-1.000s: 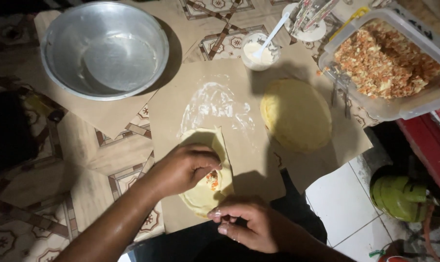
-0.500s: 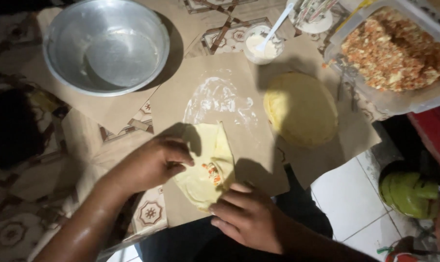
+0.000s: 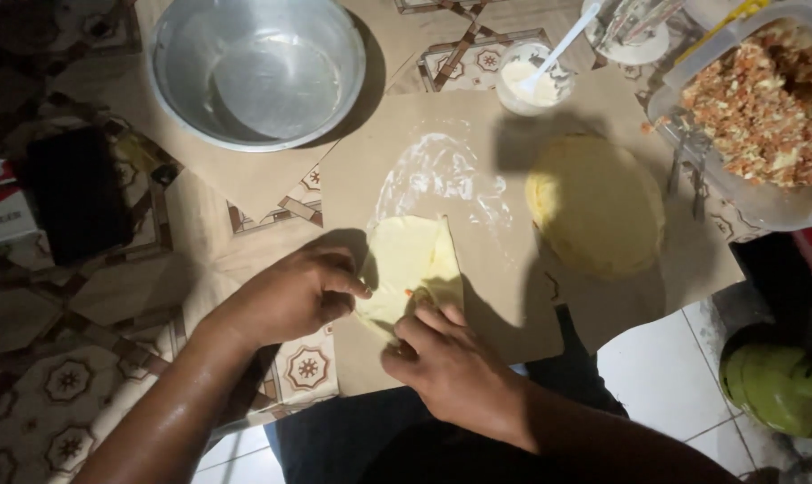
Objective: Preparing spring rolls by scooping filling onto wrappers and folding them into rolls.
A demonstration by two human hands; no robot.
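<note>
— Left hand pinches the pale wrapper at its side edge; right hand presses its near fold, near the brown paper's front edge.
— Handling?
— Looks thin, soft, tearable; hold by the edges.

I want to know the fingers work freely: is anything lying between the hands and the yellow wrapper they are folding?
Nothing visible. The left hand and right hand both touch the yellow wrapper directly on the brown paper.
</note>
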